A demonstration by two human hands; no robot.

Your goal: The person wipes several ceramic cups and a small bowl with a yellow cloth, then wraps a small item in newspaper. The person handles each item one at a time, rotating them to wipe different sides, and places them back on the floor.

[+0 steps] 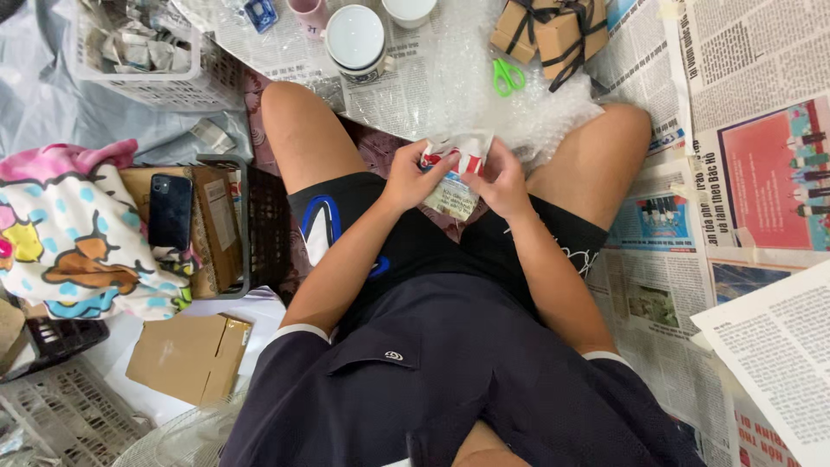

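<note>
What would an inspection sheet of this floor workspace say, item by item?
Surface: floor covered with newspaper sheets and bubble wrap.
Job's things: a small item wrapped in newspaper, held between the knees by both hands.
Clutter: white mugs, green-handled scissors, brown boxes tied with dark ribbon, a white basket of crumpled paper, flat cardboard, a dark phone on a crate, a cartoon-print blanket.
Grippers: left hand and right hand both grip the wrapped item.
Cables: nothing seen.
Surroundings: grey sheet at top left, plastic crates at lower left.
</note>
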